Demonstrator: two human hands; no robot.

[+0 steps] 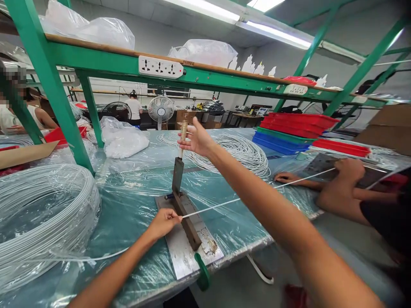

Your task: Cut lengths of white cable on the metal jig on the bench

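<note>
My left hand (pixel 165 221) is closed, pinching a white cable (pixel 210 208) beside the metal bar of a hand-lever cutter (pixel 186 220). The cable runs taut across the bar to the right, under my right forearm. The cutter's lever stands raised, its handle (pixel 184 130) wrapped in tan material. My right hand (pixel 199 137) is at this handle with thumb and fingers apart, not wrapped round it; whether the fingertips touch it I cannot tell. A metal base plate (pixel 180 261) carries the cutter, and a green clamp (pixel 202 271) sits at its front edge.
A big coil of white cable (pixel 86 201) lies at left, another coil (pixel 253 156) behind my right arm. At right, a co-worker's hand (pixel 349 171) holds the cable's far part. Stacked trays (pixel 289 132) stand behind. A green shelf frame (pixel 105 62) spans above the table.
</note>
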